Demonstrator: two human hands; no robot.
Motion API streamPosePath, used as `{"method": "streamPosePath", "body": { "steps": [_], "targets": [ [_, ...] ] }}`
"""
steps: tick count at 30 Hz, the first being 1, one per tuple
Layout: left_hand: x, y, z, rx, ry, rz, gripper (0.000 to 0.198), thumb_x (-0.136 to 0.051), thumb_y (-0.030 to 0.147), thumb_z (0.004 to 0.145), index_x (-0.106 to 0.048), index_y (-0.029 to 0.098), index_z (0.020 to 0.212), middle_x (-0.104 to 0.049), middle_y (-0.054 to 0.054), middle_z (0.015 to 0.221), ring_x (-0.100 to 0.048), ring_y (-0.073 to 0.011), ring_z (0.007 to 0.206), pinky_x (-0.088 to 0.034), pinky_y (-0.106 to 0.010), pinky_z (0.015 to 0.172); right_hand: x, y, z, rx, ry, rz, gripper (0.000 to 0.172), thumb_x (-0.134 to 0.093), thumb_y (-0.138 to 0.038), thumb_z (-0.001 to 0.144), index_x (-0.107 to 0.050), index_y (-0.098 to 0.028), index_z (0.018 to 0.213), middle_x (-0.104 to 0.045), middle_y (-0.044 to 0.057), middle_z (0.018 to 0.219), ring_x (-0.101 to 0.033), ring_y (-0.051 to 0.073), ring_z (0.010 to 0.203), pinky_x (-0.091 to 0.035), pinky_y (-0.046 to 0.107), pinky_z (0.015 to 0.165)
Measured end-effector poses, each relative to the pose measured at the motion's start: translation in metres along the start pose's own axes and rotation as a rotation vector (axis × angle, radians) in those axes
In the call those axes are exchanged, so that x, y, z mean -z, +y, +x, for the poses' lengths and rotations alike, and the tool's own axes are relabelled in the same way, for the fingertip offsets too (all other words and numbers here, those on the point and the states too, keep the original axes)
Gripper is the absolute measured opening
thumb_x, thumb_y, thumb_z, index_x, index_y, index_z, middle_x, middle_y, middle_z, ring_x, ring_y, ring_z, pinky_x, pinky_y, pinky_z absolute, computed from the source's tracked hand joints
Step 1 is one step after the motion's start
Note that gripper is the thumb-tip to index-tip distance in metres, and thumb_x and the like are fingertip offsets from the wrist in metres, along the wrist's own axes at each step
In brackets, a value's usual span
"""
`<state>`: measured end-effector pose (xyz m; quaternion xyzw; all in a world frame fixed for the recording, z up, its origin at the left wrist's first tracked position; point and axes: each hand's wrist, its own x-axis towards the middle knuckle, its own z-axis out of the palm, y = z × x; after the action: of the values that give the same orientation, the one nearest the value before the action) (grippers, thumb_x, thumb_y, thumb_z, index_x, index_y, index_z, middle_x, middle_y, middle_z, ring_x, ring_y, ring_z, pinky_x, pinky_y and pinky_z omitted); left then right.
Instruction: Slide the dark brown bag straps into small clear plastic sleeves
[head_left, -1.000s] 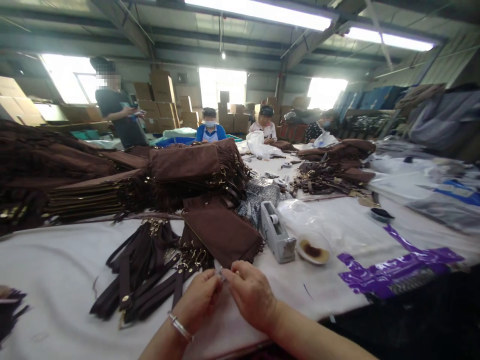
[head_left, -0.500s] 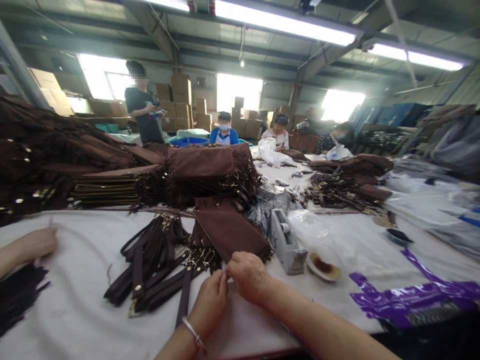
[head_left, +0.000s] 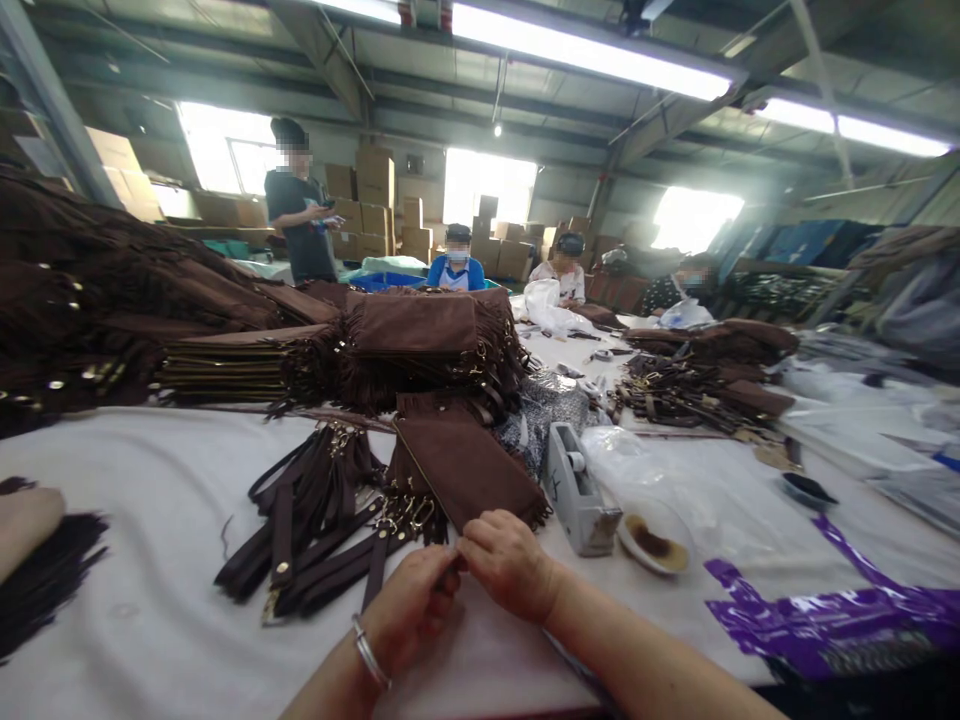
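Observation:
My left hand [head_left: 412,610], with a silver bangle at the wrist, is closed, its fingers curled. Its fingertips meet those of my right hand [head_left: 506,565], also closed. A small dark bit shows at the pinch; what it is I cannot make out. Just beyond my hands lies a brown fringed bag [head_left: 472,465] on the white-covered table. Brown straps [head_left: 300,550] with gold clasps spread to the left, one running down behind my left hand. Beside the bag are gold swivel hooks [head_left: 420,515].
A grey tape dispenser [head_left: 581,500] and a dish with brown liquid [head_left: 654,540] stand to the right, near purple plastic packaging [head_left: 840,610]. Stacked brown bags [head_left: 416,325] rise behind. At far left, another person's hand [head_left: 30,525] is over dark fringe [head_left: 60,580]. Several people work farther back.
My left hand has turned, with its fingers more curled; my right stays against it. The other person's hand at left has moved down and left. The view has shifted slightly.

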<state>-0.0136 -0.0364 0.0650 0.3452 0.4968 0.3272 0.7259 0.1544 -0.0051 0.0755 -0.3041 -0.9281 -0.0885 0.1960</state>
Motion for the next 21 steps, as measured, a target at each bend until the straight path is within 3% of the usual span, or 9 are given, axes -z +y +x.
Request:
{"method": "streamPosePath", "body": {
  "steps": [3,5,7,9,11,14,17,19,21],
  "targets": [
    [-0.003,-0.001,0.002,-0.006,-0.039,0.012,0.041,-0.057,0.06,0.07,-0.042,0.022,0.074,-0.03,0.011,0.055,-0.015,-0.0054,0.044,-0.007,-0.022,0.044,-0.002,0.0,-0.005,0.007,0.021,-0.026,0.017,-0.046,-0.025,0.094,-0.062,-0.019,0.092,-0.06,0.004,0.081,-0.047,0.018,0.074,-0.033,0.033,0.067],
    [-0.005,-0.003,0.004,-0.068,0.003,0.134,0.039,-0.053,0.061,0.072,-0.042,0.023,0.071,-0.028,0.011,0.053,-0.017,-0.007,0.043,-0.013,-0.023,0.042,-0.003,-0.001,-0.01,0.003,0.02,-0.025,0.019,-0.046,-0.024,0.093,-0.062,-0.019,0.101,-0.063,0.005,0.087,-0.048,0.019,0.075,-0.034,0.034,0.067],
    [-0.006,-0.004,0.005,-0.188,0.089,0.317,0.035,-0.05,0.056,0.076,-0.046,0.022,0.068,-0.039,0.007,0.054,-0.032,-0.0104,0.046,-0.027,-0.025,0.046,-0.002,-0.004,-0.018,-0.031,0.021,-0.005,0.023,-0.046,-0.022,0.092,-0.061,-0.019,0.11,-0.065,0.007,0.095,-0.05,0.02,0.078,-0.037,0.036,0.07],
    [-0.006,-0.004,0.006,-0.313,0.16,0.492,0.029,-0.048,0.047,0.079,-0.053,0.021,0.067,-0.053,0.001,0.061,-0.049,-0.0169,0.061,-0.039,-0.029,0.06,0.005,-0.006,-0.029,-0.11,0.039,0.041,0.028,-0.046,-0.019,0.091,-0.06,-0.019,0.116,-0.065,0.009,0.104,-0.053,0.021,0.085,-0.041,0.037,0.076],
    [-0.005,-0.005,0.007,-0.37,0.181,0.586,0.025,-0.045,0.04,0.082,-0.058,0.02,0.072,-0.063,-0.005,0.073,-0.057,-0.0228,0.078,-0.043,-0.033,0.075,0.018,-0.002,-0.045,-0.218,0.092,0.096,0.031,-0.045,-0.016,0.091,-0.06,-0.019,0.118,-0.064,0.01,0.109,-0.055,0.021,0.091,-0.043,0.036,0.082],
    [-0.004,-0.009,0.01,-0.382,0.201,0.616,0.026,-0.043,0.037,0.083,-0.062,0.02,0.081,-0.069,-0.01,0.088,-0.061,-0.0265,0.09,-0.044,-0.036,0.086,0.045,0.022,-0.076,-0.459,0.263,0.149,0.029,-0.047,-0.018,0.089,-0.062,-0.019,0.114,-0.065,0.011,0.108,-0.057,0.022,0.098,-0.044,0.037,0.089],
    [-0.002,-0.014,0.016,-0.382,0.238,0.655,0.029,-0.043,0.038,0.082,-0.065,0.019,0.085,-0.071,-0.012,0.096,-0.063,-0.0283,0.094,-0.046,-0.038,0.088,0.069,0.064,-0.104,-0.892,0.416,0.2,0.027,-0.049,-0.029,0.088,-0.066,-0.016,0.105,-0.067,0.012,0.102,-0.061,0.023,0.093,-0.046,0.035,0.084],
    [0.0,-0.017,0.021,-0.375,0.26,0.695,0.03,-0.044,0.038,0.08,-0.066,0.019,0.087,-0.071,-0.013,0.102,-0.063,-0.0296,0.099,-0.047,-0.039,0.091,0.077,0.09,-0.116,-1.155,0.393,0.288,0.03,-0.049,-0.035,0.086,-0.068,-0.015,0.096,-0.069,0.01,0.094,-0.062,0.023,0.088,-0.046,0.033,0.079],
    [0.003,-0.018,0.025,-0.373,0.301,0.737,0.031,-0.045,0.038,0.078,-0.067,0.019,0.087,-0.072,-0.013,0.104,-0.063,-0.0303,0.104,-0.048,-0.04,0.093,0.077,0.108,-0.12,-1.311,0.286,0.432,0.03,-0.051,-0.039,0.082,-0.069,-0.015,0.082,-0.068,0.006,0.079,-0.061,0.022,0.081,-0.044,0.03,0.074]
  ]
}}
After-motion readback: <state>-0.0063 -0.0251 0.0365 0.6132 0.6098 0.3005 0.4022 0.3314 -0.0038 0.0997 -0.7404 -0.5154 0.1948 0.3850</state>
